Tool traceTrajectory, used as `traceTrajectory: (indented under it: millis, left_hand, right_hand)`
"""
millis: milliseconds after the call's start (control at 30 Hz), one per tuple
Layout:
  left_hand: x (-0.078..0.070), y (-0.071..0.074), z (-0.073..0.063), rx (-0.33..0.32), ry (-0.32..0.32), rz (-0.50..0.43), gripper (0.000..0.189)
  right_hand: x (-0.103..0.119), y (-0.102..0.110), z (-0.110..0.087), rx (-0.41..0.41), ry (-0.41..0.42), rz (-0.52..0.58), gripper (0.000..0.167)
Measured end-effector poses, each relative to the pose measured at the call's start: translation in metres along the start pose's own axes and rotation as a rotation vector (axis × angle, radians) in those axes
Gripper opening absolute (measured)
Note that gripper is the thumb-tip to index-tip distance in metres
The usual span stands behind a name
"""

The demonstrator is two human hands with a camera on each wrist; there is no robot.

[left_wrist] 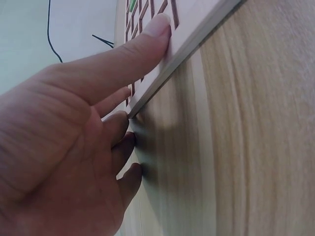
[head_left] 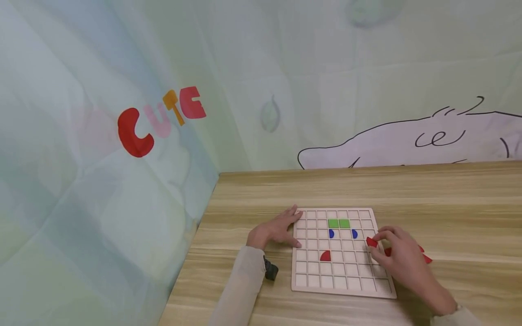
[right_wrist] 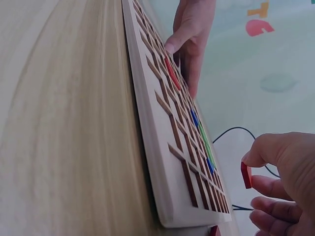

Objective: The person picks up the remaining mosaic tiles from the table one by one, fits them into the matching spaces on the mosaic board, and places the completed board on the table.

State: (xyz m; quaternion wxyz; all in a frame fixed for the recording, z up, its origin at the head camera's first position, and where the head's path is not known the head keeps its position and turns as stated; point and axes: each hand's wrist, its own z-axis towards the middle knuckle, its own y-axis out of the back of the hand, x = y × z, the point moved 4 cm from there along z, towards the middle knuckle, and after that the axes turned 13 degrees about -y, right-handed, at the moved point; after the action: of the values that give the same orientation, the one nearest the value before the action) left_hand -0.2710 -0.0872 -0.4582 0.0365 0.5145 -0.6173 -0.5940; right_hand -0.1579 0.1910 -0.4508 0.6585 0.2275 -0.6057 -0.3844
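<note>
A wooden grid board [head_left: 342, 293] with square recesses lies on the table. Set in it are two green squares [head_left: 339, 223], two blue half-circles [head_left: 331, 234] and one red quarter-circle [head_left: 326, 256]. My left hand [head_left: 277, 230] rests at the board's left edge, thumb on the rim in the left wrist view and the other fingers spread along the side. Between thumb and forefinger my right hand [head_left: 401, 258] pinches a red piece [head_left: 371, 242], held over the board's right side. In the right wrist view that red piece [right_wrist: 246, 175] appears edge-on, above the board.
More red pieces [head_left: 426, 258] lie on the table right of the board, partly hidden behind the right hand. A black band [head_left: 270, 269] sits at the left wrist. Printed fabric walls [head_left: 261, 54] rise behind and to the left of the wooden table [head_left: 253, 190].
</note>
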Motion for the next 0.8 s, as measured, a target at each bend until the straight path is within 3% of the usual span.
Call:
traceTrajectory:
  millis: [800]
  left_hand:
    - [0.000, -0.001, 0.000, 0.000, 0.005, 0.007, 0.092]
  right_hand:
    - [0.029, -0.015, -0.006, 0.086, -0.065, -0.004, 0.018]
